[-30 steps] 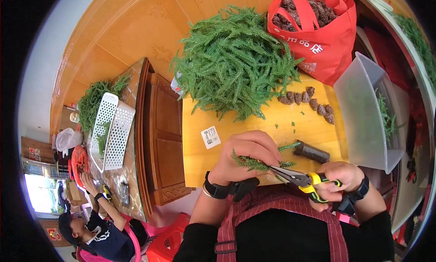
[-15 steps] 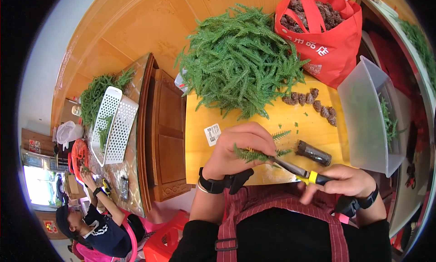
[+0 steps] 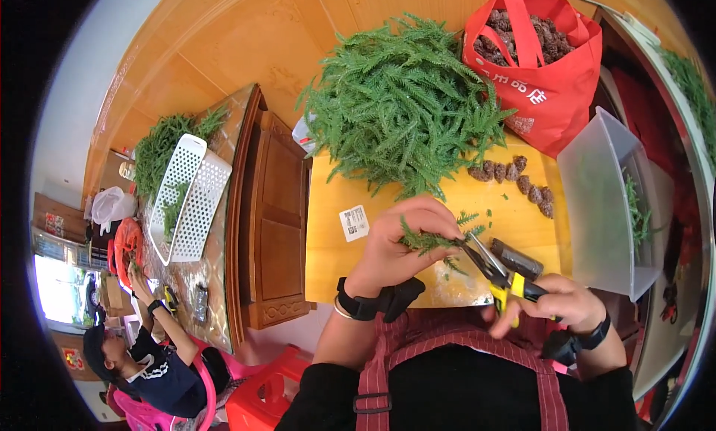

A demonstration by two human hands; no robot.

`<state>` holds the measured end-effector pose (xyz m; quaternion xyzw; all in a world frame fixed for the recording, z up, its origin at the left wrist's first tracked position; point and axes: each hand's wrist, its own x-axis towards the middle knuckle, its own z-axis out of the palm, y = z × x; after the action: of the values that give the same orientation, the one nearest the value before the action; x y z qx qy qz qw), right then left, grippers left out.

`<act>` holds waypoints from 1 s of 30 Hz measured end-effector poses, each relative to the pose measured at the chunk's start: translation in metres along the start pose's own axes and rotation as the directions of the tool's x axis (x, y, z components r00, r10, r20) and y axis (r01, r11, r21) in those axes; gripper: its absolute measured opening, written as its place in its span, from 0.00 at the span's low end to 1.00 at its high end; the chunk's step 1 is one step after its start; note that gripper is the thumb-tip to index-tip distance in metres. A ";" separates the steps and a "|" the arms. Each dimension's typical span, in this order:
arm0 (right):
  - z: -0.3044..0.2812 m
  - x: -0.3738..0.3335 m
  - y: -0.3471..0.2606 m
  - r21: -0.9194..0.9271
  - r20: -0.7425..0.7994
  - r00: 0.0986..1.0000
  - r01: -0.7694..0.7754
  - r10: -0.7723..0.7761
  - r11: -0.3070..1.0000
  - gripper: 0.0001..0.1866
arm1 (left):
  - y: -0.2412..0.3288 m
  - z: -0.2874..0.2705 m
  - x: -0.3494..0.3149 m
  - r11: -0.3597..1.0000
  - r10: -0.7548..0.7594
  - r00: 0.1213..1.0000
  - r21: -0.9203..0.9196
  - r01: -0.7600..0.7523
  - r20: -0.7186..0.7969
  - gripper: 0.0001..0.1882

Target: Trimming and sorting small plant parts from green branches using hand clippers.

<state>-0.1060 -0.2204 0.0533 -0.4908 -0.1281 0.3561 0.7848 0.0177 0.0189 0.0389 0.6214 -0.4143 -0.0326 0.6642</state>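
Between the fingers of my left hand point(image 3: 399, 241) is a green artificial pine sprig point(image 3: 424, 241), held over the front of the yellow table point(image 3: 332, 259). My right hand point(image 3: 567, 305) grips long-nosed pliers point(image 3: 514, 285) with yellow and black handles. Their jaws are parted, with the tips close to the sprig's stem by my left fingertips; whether they touch it, I cannot tell. Just beyond the pliers lies a dark cylindrical bundle point(image 3: 517, 260). A large heap of green sprigs point(image 3: 406, 106) stands at the back of the table.
Several pine cones point(image 3: 514, 170) lie in rows near a red bag point(image 3: 552, 95) full of cones. At the right is a clear plastic bin point(image 3: 597, 200) with sprigs inside. On the left, a co-worker point(image 3: 160, 371) sits at another table with a white perforated basket point(image 3: 198, 207).
The pliers' jaws have gone from closed at the sprig to spread apart, and their handles are wider. My left hand has shifted slightly right with the sprig.
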 end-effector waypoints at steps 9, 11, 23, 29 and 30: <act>0.010 0.003 -0.003 -0.390 -0.176 0.979 0.022 -0.099 0.920 0.11 | 0.004 0.002 -0.001 0.996 -0.027 0.998 0.079 0.031 -0.048 0.08; 0.017 0.006 -0.006 -0.612 -0.216 0.960 0.010 -0.179 0.791 0.12 | 0.005 0.004 0.000 0.996 -0.049 0.995 0.068 0.055 -0.088 0.09; 0.012 0.014 -0.003 -0.973 -0.200 0.773 -0.088 -0.602 0.211 0.17 | 0.014 0.008 -0.004 0.990 -0.017 0.980 0.137 0.045 -0.200 0.10; 0.012 0.018 -0.007 -0.990 -0.133 0.765 -0.068 -0.630 0.127 0.14 | 0.018 0.009 -0.003 0.994 -0.034 0.987 0.098 0.050 -0.160 0.09; 0.011 0.019 -0.007 -0.992 -0.122 0.759 -0.069 -0.639 0.108 0.14 | 0.017 0.009 -0.004 0.995 -0.029 0.990 0.091 0.042 -0.141 0.09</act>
<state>-0.0954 -0.2016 0.0619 -0.9099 -0.1973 -0.1345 0.3391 0.0020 0.0175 0.0506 0.6599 -0.3566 0.0186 0.6611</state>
